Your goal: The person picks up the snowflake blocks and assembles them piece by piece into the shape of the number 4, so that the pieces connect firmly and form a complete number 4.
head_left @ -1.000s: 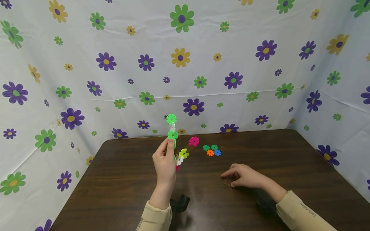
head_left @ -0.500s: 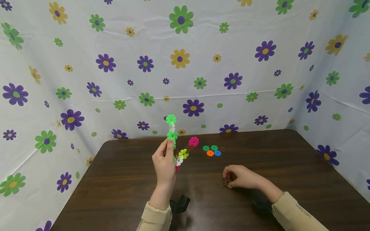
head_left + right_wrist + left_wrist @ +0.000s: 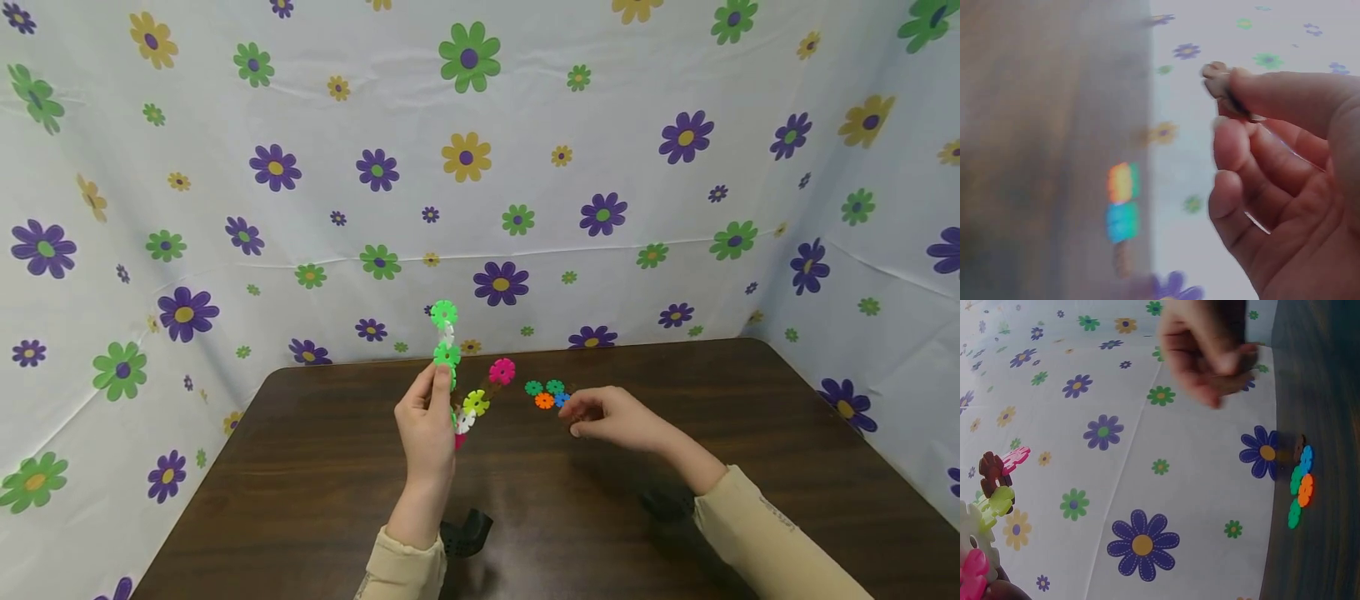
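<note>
My left hand (image 3: 429, 429) grips a chain of interlocking plastic snowflake discs between thumb and fingers. Upward from the grip rise light green discs (image 3: 447, 354) with a white one between. A second branch slants right, with white, a yellow-green disc (image 3: 476, 403), brown, and a pink disc (image 3: 502, 372) at its end. Part of the chain is hidden behind the hand. Raised above the table, my right hand (image 3: 618, 419) pinches a brown snowflake disc (image 3: 1215, 80) between thumb and index finger. The left wrist view catches this hand blurred near the top.
Loose discs lie together on the dark wooden table (image 3: 315, 483): green discs (image 3: 533, 388), an orange disc (image 3: 544, 401), a blue disc (image 3: 562, 400) and a brown disc (image 3: 1299, 447). A flower-patterned cloth (image 3: 322, 225) hangs behind. A black object (image 3: 467, 533) is beside the left wrist.
My right hand has picked the brown disc up from the table and moved it upward and left, toward the chain. The left hand has stayed almost still with the chain.
</note>
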`<state>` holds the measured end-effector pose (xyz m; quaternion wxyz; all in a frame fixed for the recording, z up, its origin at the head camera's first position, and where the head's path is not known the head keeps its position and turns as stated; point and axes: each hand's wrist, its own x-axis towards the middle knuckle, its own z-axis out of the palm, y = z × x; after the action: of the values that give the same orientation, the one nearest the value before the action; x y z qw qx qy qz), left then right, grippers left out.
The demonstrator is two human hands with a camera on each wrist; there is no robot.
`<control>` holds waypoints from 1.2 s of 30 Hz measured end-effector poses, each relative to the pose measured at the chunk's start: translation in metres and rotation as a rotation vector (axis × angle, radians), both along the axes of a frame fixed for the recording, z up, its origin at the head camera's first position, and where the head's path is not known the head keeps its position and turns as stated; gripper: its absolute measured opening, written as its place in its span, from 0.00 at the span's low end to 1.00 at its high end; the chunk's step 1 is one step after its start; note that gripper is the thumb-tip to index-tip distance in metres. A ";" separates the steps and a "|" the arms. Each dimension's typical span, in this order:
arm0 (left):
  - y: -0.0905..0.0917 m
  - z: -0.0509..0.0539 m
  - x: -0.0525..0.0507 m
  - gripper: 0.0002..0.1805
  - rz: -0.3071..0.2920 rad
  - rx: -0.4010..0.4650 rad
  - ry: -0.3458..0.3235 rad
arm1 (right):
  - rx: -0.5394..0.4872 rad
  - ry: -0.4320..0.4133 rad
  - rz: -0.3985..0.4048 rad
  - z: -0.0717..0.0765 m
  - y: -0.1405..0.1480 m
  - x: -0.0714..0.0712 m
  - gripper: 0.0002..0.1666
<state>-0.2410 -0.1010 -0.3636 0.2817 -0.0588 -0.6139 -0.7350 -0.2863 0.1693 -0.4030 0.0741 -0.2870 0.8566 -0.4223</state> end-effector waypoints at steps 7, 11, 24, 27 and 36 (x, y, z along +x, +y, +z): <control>0.000 -0.001 0.000 0.17 -0.001 -0.001 -0.010 | -0.270 -0.035 -0.136 0.041 -0.020 -0.005 0.12; 0.000 -0.001 0.001 0.17 -0.002 0.000 -0.012 | -0.453 -0.142 -0.219 0.056 -0.034 -0.005 0.13; 0.005 -0.005 0.001 0.15 -0.024 -0.022 -0.005 | -0.858 -0.252 -0.218 0.053 -0.063 0.005 0.06; 0.007 -0.005 0.001 0.15 -0.031 -0.029 -0.004 | -0.892 -0.237 -0.235 0.053 -0.064 0.007 0.05; 0.012 -0.006 0.001 0.13 -0.026 -0.072 0.003 | -0.900 -0.177 -0.307 0.055 -0.068 0.008 0.10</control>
<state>-0.2404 -0.0889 -0.3693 0.2706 -0.0781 -0.6388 -0.7160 -0.2785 0.1012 -0.3477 -0.0481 -0.1237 0.6117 -0.7799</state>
